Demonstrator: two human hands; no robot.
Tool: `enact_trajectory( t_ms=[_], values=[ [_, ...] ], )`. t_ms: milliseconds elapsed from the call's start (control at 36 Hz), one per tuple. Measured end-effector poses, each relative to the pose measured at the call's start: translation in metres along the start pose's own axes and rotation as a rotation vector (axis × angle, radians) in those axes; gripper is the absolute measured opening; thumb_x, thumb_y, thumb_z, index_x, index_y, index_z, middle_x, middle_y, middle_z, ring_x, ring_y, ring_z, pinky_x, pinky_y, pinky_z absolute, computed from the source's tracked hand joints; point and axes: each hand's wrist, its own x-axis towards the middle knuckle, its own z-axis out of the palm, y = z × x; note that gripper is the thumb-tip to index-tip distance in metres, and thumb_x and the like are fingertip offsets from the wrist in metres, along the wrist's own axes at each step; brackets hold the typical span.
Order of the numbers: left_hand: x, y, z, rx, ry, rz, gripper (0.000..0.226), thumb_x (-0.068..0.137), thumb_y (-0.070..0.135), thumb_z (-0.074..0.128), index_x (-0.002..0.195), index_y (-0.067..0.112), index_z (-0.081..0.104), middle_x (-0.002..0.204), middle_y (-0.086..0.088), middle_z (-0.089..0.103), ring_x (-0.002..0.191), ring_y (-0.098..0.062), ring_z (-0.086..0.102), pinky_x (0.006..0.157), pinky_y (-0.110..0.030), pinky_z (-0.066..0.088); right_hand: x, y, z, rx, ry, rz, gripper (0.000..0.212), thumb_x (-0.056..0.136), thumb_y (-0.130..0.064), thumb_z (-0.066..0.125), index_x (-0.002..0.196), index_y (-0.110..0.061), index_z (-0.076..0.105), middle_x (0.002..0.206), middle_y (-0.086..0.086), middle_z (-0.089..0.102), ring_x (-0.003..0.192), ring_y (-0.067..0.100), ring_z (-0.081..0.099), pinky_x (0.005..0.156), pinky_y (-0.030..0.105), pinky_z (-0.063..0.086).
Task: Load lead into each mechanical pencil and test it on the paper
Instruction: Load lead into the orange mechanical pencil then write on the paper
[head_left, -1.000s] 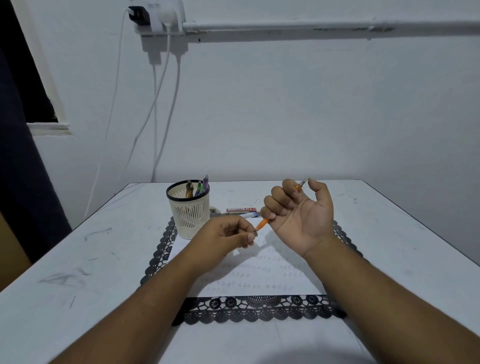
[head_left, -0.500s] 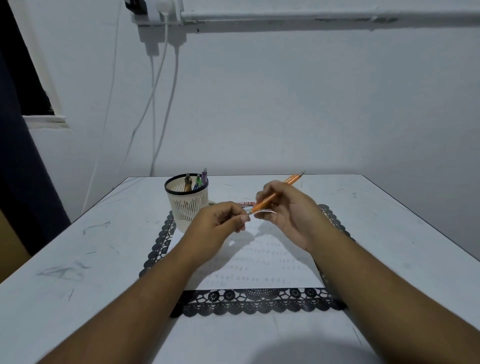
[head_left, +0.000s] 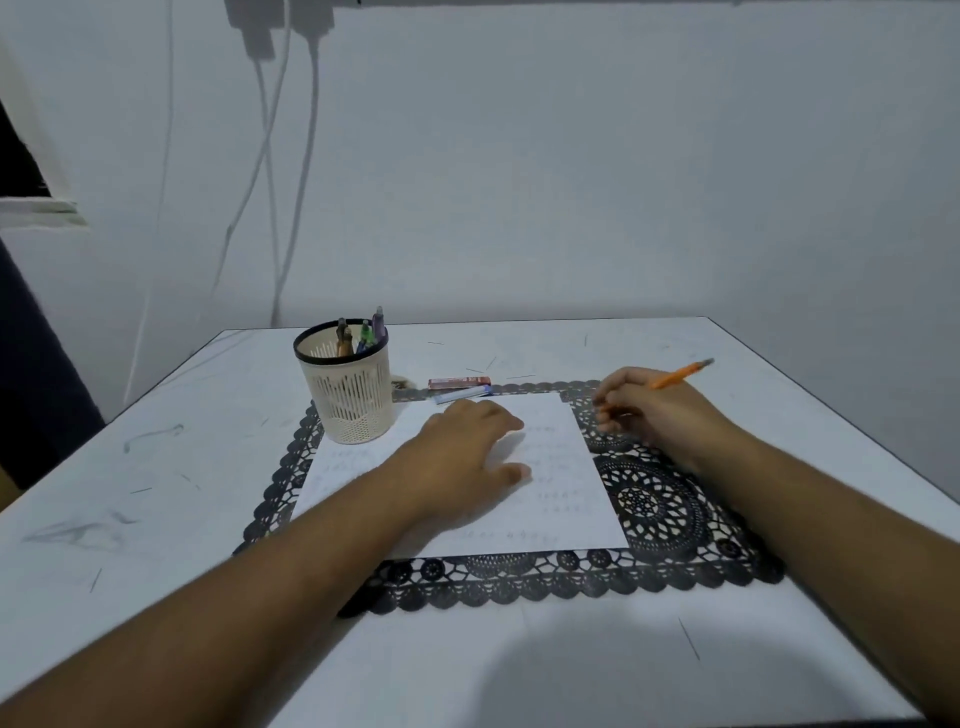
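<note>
Now right hand (head_left: 654, 410) gripping orange pencil (head_left: 680, 375), left hand (head_left: 467, 447) on paper (head_left: 571, 499)

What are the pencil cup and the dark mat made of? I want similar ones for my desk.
The pencil cup looks like moulded cream plastic with a black rim: its walls are a regular slotted lattice. The mat looks like black lace or cut-out vinyl, matte, with round openwork patterns and a scalloped edge; which one, the picture leaves open.

The hands, joined at the orange pencil (head_left: 675, 376) a moment ago, are now apart. The left hand (head_left: 462, 452) lies flat on the paper (head_left: 566, 499), while the right hand (head_left: 649, 410) holds the pencil alone over the black lace mat (head_left: 654, 499), right of the sheet.
</note>
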Motion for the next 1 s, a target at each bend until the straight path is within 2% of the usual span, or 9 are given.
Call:
enact_trajectory(
  t_ms=[111,222,306,444,528,667,833,1000],
  values=[
    [0.022,0.011,0.004,0.074,-0.091,0.04,0.068,0.1,0.065,0.045,0.158,0.031,0.034,0.164,0.011,0.029,0.151,-0.014,0.023,0.123,-0.043,0.025,-0.007,0.003,0.008,-0.064,-0.078,-0.044,0.016,0.09,0.01,0.064,0.085,-0.004,0.07,0.092,0.022,0.075,0.088,0.037,0.069,0.088,0.044,0.059],
    [0.035,0.007,0.024,0.185,-0.126,0.127,0.078,0.098,0.074,0.032,0.162,0.03,0.024,0.17,0.002,0.021,0.156,-0.022,0.017,0.126,-0.047,0.018,-0.018,0.008,0.012,-0.205,-0.096,-0.116,0.01,0.09,0.008,0.066,0.09,-0.001,0.068,0.087,0.022,0.075,0.082,0.035,0.075,0.081,0.039,0.062],
    [0.038,-0.001,0.035,0.208,-0.168,0.115,0.082,0.095,0.079,0.024,0.164,0.036,0.014,0.173,0.006,0.008,0.158,-0.018,0.006,0.128,-0.047,0.009,-0.019,0.012,0.011,-0.296,-0.071,-0.151,0.007,0.089,0.004,0.07,0.09,-0.003,0.069,0.085,0.019,0.076,0.078,0.031,0.077,0.079,0.038,0.062],
    [0.039,-0.002,0.039,0.203,-0.166,0.124,0.09,0.087,0.085,0.015,0.164,0.038,0.011,0.173,0.008,0.005,0.159,-0.017,0.004,0.128,-0.047,0.007,-0.02,0.009,0.012,-0.356,-0.046,-0.185,0.01,0.089,0.003,0.069,0.086,-0.006,0.066,0.078,0.019,0.074,0.065,0.024,0.07,0.07,0.033,0.059],
    [0.039,-0.003,0.04,0.204,-0.161,0.117,0.087,0.089,0.083,0.017,0.164,0.039,0.011,0.173,0.008,0.004,0.159,-0.016,0.003,0.128,-0.046,0.006,-0.02,0.007,0.014,-0.379,-0.04,-0.189,0.012,0.089,0.003,0.068,0.085,-0.007,0.064,0.075,0.017,0.073,0.062,0.02,0.066,0.065,0.03,0.056],
    [0.04,-0.006,0.04,0.2,-0.143,0.127,0.082,0.094,0.081,0.022,0.164,0.039,0.012,0.173,0.008,0.005,0.159,-0.017,0.003,0.128,-0.045,0.005,-0.021,0.007,0.015,-0.421,-0.055,-0.152,0.012,0.088,-0.001,0.069,0.083,-0.012,0.065,0.071,0.007,0.073,0.062,0.015,0.064,0.067,0.032,0.053],
    [0.039,-0.004,0.039,0.188,-0.153,0.118,0.083,0.092,0.081,0.021,0.164,0.039,0.012,0.173,0.009,0.004,0.159,-0.016,0.002,0.128,-0.045,0.004,-0.022,0.005,0.016,-0.41,-0.011,-0.157,0.014,0.09,-0.001,0.068,0.082,-0.011,0.063,0.073,0.01,0.073,0.06,0.016,0.064,0.064,0.029,0.054],
    [0.039,-0.005,0.04,0.184,-0.152,0.117,0.083,0.093,0.081,0.022,0.164,0.039,0.013,0.173,0.009,0.004,0.159,-0.016,0.002,0.128,-0.045,0.004,-0.024,0.006,0.015,-0.421,-0.043,-0.145,0.013,0.089,-0.002,0.068,0.082,-0.01,0.063,0.074,0.011,0.074,0.062,0.015,0.065,0.065,0.029,0.053]
  ],
)
